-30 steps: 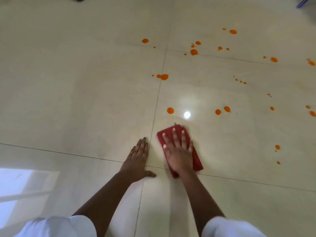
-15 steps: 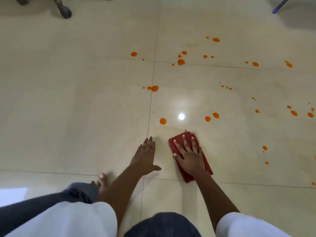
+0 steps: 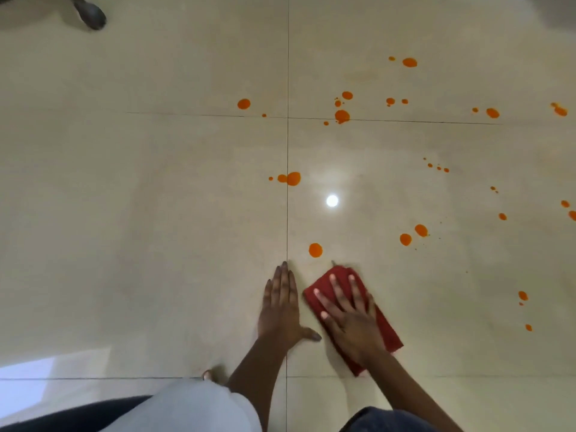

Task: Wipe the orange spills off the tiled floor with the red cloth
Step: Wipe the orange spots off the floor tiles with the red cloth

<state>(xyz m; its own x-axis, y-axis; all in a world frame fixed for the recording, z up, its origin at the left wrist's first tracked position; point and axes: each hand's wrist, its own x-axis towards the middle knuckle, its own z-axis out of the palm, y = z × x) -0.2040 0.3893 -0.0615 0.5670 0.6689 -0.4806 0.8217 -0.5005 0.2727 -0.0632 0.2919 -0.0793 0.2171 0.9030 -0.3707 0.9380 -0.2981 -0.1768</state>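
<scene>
A folded red cloth (image 3: 391,333) lies flat on the cream tiled floor (image 3: 156,198). My right hand (image 3: 350,316) presses down on it with fingers spread. Just to its left, my left hand (image 3: 282,307) rests palm-down on the bare tile, holding nothing. The nearest orange spill (image 3: 315,250) is a round drop just beyond the cloth's far edge. Two more drops (image 3: 413,235) sit further right, a larger blot (image 3: 293,178) lies on the grout line ahead, and several splashes (image 3: 342,115) scatter across the far and right tiles.
A dark chair or stand foot (image 3: 90,15) stands at the far left corner. A ceiling light reflects on the tile (image 3: 332,200). My knees and white sleeves fill the bottom edge, with a toe (image 3: 207,375) showing near the left arm.
Both hands and the cloth have slid forward along the floor toward the nearest orange drop, and my head has moved forward over the floor, bringing the spills closer.
</scene>
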